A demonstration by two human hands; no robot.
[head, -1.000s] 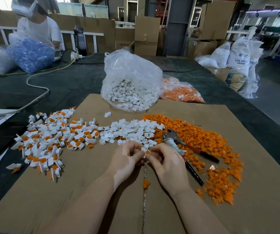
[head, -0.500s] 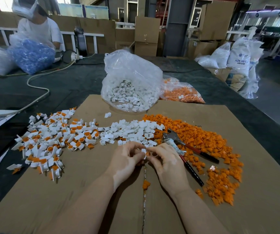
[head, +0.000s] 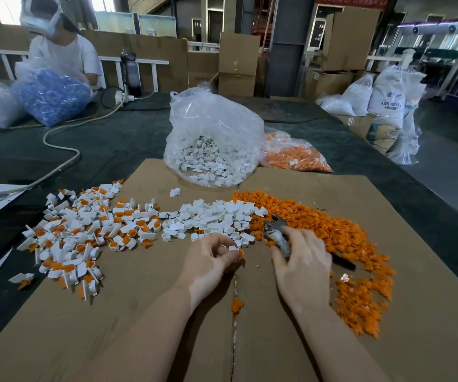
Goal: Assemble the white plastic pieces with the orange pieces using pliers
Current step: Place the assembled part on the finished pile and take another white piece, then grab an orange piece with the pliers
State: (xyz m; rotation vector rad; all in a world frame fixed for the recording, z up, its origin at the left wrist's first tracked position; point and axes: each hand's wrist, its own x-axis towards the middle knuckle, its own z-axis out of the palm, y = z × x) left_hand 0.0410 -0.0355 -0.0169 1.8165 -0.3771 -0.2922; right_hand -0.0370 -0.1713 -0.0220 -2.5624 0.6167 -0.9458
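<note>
one white piece (head: 234, 247) with an orange piece (head: 241, 253) is sitting pinched in the left hand (head: 211, 260), while the right hand (head: 302, 260) is curling on the pliers (head: 277, 232) just to its right, handles pointing right.

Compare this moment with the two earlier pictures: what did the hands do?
The right hand left the small white-and-orange piece and moved right to the pliers, its fingers now around them. The left hand went on pinching the piece alone. The piles, bags and cardboard stayed as they were.
</note>
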